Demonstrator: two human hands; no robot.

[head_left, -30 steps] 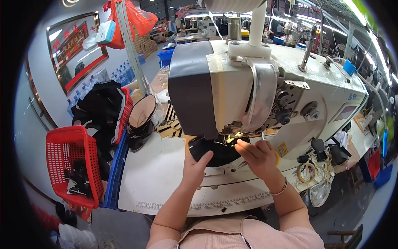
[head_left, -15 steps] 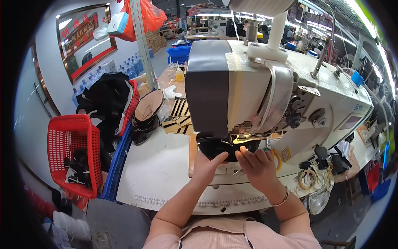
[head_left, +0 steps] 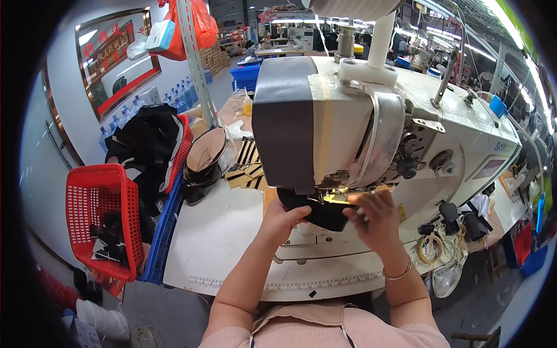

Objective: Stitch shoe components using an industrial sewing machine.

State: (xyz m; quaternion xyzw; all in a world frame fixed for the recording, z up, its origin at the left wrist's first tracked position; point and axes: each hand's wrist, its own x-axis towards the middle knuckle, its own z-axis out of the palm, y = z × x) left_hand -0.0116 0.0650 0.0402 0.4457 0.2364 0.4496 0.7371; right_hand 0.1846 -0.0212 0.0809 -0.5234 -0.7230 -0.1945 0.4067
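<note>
A black piece of material (head_left: 328,216) lies under the needle area of a large sewing machine (head_left: 287,116), where a small lamp glows yellow. My left hand (head_left: 279,223) grips its left edge, thumb on top and the other fingers mostly out of sight. At the piece's right side is my right hand (head_left: 378,220), raised and bent at the fingers close to the lit needle area. Motion smears those fingers, so whether they hold anything cannot be told.
Left of the machine lie black-striped tan pieces (head_left: 248,155) and a black shoe-like item (head_left: 200,188). A red basket (head_left: 132,232) holds black scraps beside a blue crate (head_left: 159,246). Tape rolls (head_left: 429,249) hang at the right. A ruler strip (head_left: 232,284) runs along the table's front edge.
My right hand has lifted from the black piece's front edge and moved right and up. The piece now shows more toward me. The yellow ring seen beside the machine is no longer visible.
</note>
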